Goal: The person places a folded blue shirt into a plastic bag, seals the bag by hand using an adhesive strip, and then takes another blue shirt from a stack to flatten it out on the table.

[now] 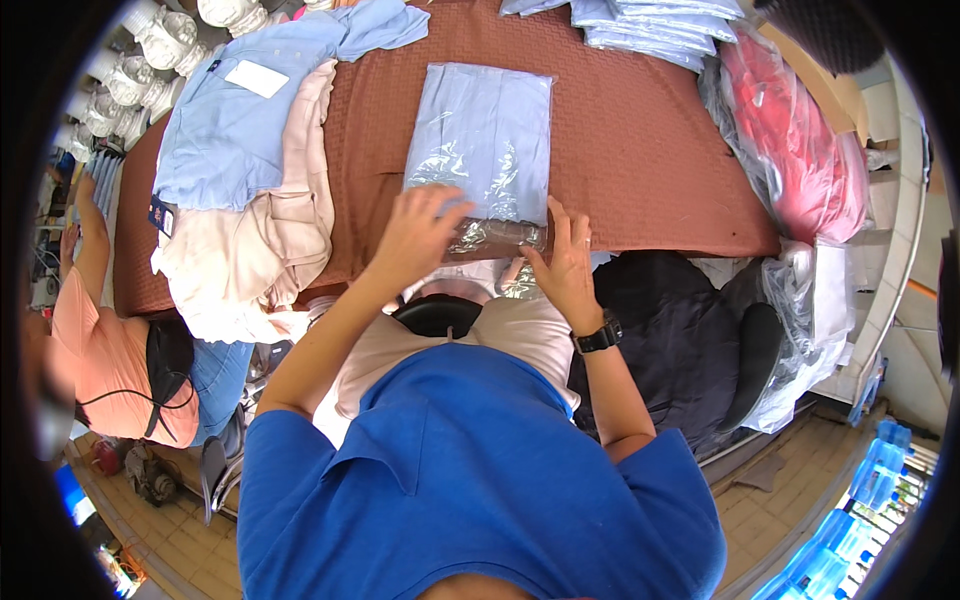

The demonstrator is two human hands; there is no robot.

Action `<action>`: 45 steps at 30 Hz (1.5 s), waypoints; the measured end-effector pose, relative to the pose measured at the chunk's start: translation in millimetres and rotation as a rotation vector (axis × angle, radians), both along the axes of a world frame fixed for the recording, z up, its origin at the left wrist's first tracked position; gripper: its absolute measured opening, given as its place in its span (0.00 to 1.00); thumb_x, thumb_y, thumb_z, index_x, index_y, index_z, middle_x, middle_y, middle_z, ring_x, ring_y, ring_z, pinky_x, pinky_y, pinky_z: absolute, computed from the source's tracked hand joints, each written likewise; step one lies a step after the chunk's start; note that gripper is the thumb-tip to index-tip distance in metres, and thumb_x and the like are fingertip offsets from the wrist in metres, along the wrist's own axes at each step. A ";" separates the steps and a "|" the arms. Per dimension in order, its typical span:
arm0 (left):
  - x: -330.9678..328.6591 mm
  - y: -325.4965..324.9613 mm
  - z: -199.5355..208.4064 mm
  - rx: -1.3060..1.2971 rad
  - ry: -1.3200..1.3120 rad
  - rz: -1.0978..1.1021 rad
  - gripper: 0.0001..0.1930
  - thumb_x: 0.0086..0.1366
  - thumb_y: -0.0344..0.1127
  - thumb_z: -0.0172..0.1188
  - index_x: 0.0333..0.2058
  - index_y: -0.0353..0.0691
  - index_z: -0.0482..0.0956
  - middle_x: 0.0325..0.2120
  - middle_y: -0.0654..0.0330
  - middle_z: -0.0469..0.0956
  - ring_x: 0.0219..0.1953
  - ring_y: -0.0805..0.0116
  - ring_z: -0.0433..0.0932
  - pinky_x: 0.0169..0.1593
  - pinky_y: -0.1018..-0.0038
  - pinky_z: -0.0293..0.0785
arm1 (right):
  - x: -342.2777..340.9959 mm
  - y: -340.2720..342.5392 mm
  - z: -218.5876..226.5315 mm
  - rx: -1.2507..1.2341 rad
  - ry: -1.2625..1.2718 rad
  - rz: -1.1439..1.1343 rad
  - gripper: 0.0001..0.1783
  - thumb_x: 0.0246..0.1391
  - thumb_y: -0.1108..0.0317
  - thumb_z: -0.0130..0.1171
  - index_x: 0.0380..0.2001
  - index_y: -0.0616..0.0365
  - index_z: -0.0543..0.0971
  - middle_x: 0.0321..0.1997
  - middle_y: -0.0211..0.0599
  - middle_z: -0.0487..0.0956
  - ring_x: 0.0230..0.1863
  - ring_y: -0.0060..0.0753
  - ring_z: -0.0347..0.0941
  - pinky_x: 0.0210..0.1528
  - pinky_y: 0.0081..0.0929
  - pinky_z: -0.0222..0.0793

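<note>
The blue garment lies folded in its clear bag on the bench, closing apparently left, right hand spread wide beside it, left hand grip unclear.

On the table, a bagged garment lies right of loose clothes, with stacked packages behind right.

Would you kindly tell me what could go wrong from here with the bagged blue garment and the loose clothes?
The clear bag's near end lies by the brown-covered table's front edge, between the left hand and right hand; a tug might drag or crease the folded blue garment.
The beige garment hangs over that edge, so a forearm could perhaps pull it down, with the loose blue shirt on it.
</note>
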State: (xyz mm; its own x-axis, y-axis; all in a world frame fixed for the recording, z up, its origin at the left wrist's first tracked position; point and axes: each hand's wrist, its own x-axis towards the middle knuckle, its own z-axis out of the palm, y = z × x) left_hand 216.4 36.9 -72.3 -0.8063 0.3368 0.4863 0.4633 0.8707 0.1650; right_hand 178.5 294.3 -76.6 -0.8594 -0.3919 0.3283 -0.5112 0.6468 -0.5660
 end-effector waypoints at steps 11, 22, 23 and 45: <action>2.8 -49.0 -30.2 0.493 -0.193 0.208 0.12 0.55 0.15 0.60 0.37 0.34 0.78 0.36 0.54 0.73 0.41 0.53 0.75 0.45 0.64 0.72 | -58.2 -22.5 -29.5 -0.195 -0.188 -0.058 0.32 0.52 0.77 0.67 0.62 0.56 0.74 0.53 0.48 0.74 0.37 0.39 0.76 0.39 0.29 0.75; 20.2 -75.0 53.2 0.422 -0.460 0.149 0.09 0.66 0.26 0.57 0.44 0.35 0.80 0.48 0.52 0.77 0.49 0.51 0.76 0.54 0.61 0.71 | -65.6 -20.4 21.3 -0.116 0.244 0.050 0.24 0.59 0.71 0.61 0.59 0.60 0.75 0.65 0.53 0.70 0.62 0.55 0.67 0.61 0.48 0.62; -3.8 -68.9 59.1 0.454 -0.293 0.277 0.11 0.68 0.28 0.55 0.48 0.36 0.79 0.53 0.52 0.76 0.53 0.49 0.75 0.56 0.59 0.70 | -75.6 -39.5 25.9 -0.145 0.258 0.074 0.24 0.61 0.69 0.60 0.60 0.60 0.74 0.66 0.53 0.69 0.63 0.56 0.66 0.63 0.48 0.62; -123.6 -45.2 -31.4 0.232 -0.247 0.283 0.26 0.74 0.53 0.47 0.66 0.53 0.68 0.66 0.61 0.64 0.63 0.46 0.63 0.67 0.49 0.56 | -143.1 -108.6 -43.9 0.139 0.179 0.072 0.30 0.67 0.46 0.48 0.69 0.38 0.66 0.79 0.40 0.53 0.77 0.59 0.46 0.74 0.62 0.43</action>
